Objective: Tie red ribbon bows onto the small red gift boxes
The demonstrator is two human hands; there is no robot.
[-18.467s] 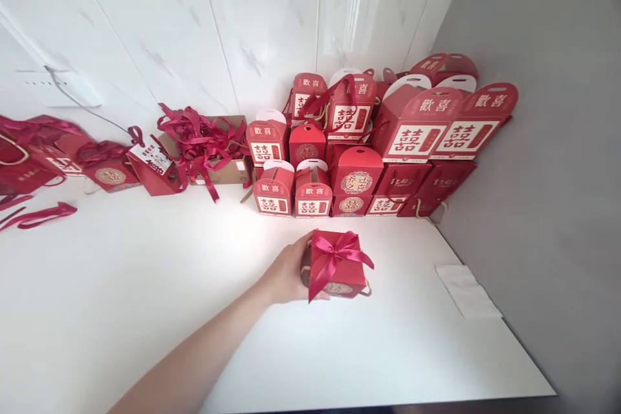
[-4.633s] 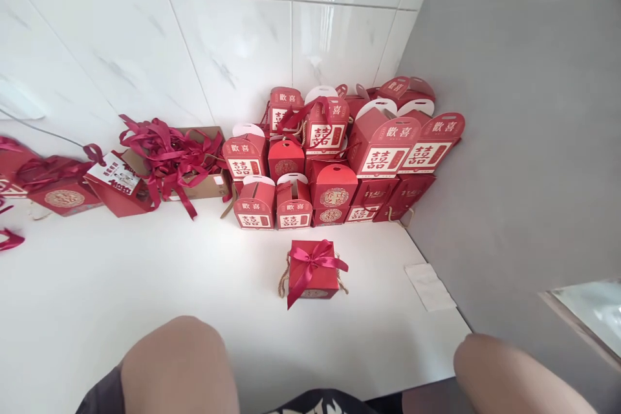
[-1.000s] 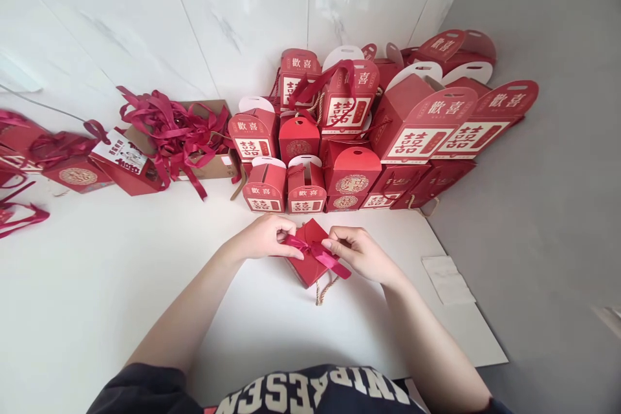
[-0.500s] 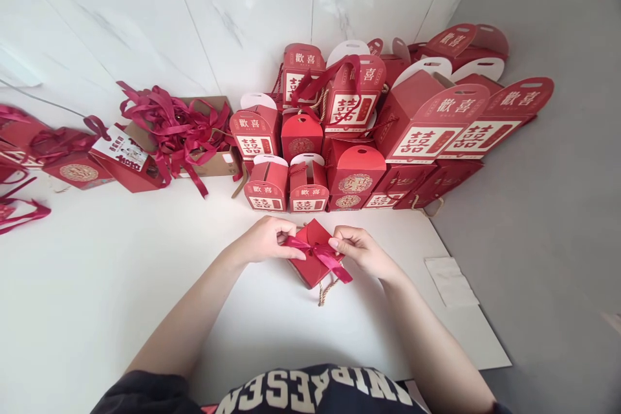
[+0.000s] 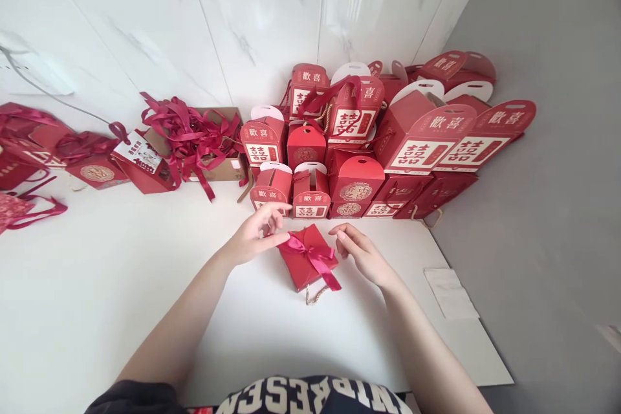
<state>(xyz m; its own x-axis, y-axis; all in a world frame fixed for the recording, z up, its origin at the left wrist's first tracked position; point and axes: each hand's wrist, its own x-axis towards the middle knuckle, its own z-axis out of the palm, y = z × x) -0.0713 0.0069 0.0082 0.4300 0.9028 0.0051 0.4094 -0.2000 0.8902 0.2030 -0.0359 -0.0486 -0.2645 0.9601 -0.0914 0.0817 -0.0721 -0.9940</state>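
Lying flat on the white table (image 5: 97,297), a red paper gift box (image 5: 298,265) sits near the lower middle of the frame, with a twisted jute rope handle (image 5: 313,297) at its near side. A glossy crimson ribbon bow (image 5: 310,253) looks already tied on it. The left hand (image 5: 255,237) is open wide with spread fingers, and the right hand (image 5: 361,253) is half open; both hold nothing. Half a second earlier, both hands pinched the ribbon. Loose crimson ribbons (image 5: 194,139) remain on a brown cardboard carton (image 5: 226,169) at upper left, beside stacked red gift boxes (image 5: 356,184).
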